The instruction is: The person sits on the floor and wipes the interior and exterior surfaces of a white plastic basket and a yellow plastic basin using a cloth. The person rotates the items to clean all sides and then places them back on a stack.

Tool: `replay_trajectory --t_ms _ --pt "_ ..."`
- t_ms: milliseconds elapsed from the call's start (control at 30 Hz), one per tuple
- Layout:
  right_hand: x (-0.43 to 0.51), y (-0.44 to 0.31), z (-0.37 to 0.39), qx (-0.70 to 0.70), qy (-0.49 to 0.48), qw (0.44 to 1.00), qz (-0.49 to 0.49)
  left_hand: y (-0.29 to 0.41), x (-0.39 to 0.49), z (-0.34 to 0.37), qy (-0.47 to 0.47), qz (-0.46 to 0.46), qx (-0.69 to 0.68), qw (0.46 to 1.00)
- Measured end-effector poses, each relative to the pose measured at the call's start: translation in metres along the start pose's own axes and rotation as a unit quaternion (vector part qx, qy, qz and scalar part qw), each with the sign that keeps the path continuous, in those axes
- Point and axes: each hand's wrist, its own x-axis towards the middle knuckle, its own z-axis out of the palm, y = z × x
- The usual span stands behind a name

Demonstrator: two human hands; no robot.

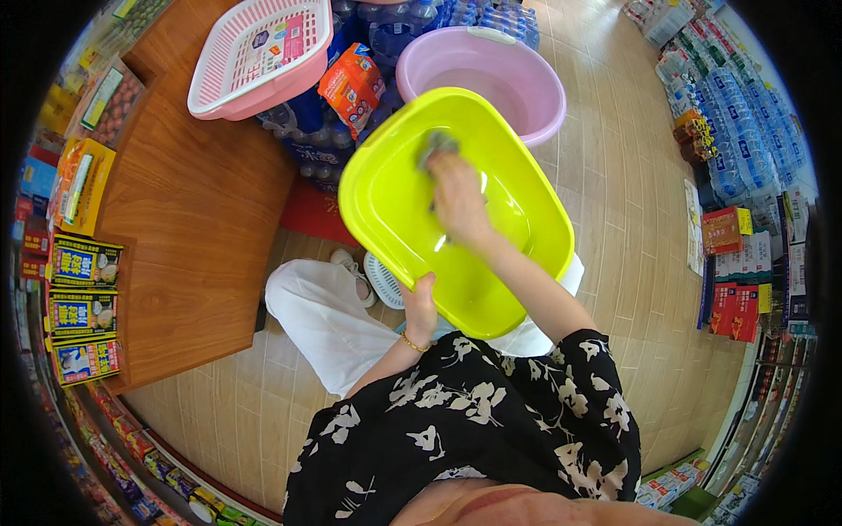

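A lime-green plastic basin (395,197) is tilted over my lap, its inside facing me. My left hand (421,309) grips its near left rim, the thumb over the edge. Inside the basin my right hand (457,194) presses a grey cloth (439,144) against the far part of the bottom. Hand and cloth are slightly blurred. Part of the cloth is hidden under my fingers. A few shiny highlights show on the basin's inner surface.
Beyond the basin stands a lilac tub (546,112) holding some water. A pink-and-white basket set (263,105) and an orange detergent bag (352,85) rest on packs of bottled water (322,148). A wooden counter (191,217) is at left; stocked goods (730,144) line the right.
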Motion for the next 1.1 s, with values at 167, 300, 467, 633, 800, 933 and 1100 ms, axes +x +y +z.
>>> replay_trajectory --t_ms 167,300,467,633,800,933,1100 --pt "-0.003 -0.022 -0.008 0.05 -0.122 0.988 -0.085 0.01 0.005 -0.014 -0.009 -0.013 -0.022 1.0" --pt "0.026 0.005 -0.009 -0.02 0.017 1.0 -0.002 0.013 0.001 -0.008 0.007 0.0 -0.025 1.0" --pt "0.047 -0.019 -0.002 -0.083 0.05 0.994 0.054 0.016 -0.003 -0.001 -0.012 -0.022 -0.026 0.999" --pt "0.037 -0.052 0.015 0.037 -0.028 0.998 -0.036 0.024 -0.002 -0.013 -0.027 -0.041 -0.001 0.999" --pt "0.022 -0.065 0.015 0.117 -0.12 0.981 -0.1 0.01 0.0 -0.026 -0.018 -0.051 0.01 0.998" --pt "0.038 -0.06 0.016 0.07 -0.024 0.997 -0.012 0.014 -0.001 -0.011 0.009 -0.042 -0.027 0.999" --pt "0.065 -0.045 0.009 0.135 0.098 0.983 0.07 0.022 -0.004 -0.006 -0.006 -0.042 -0.031 0.999"
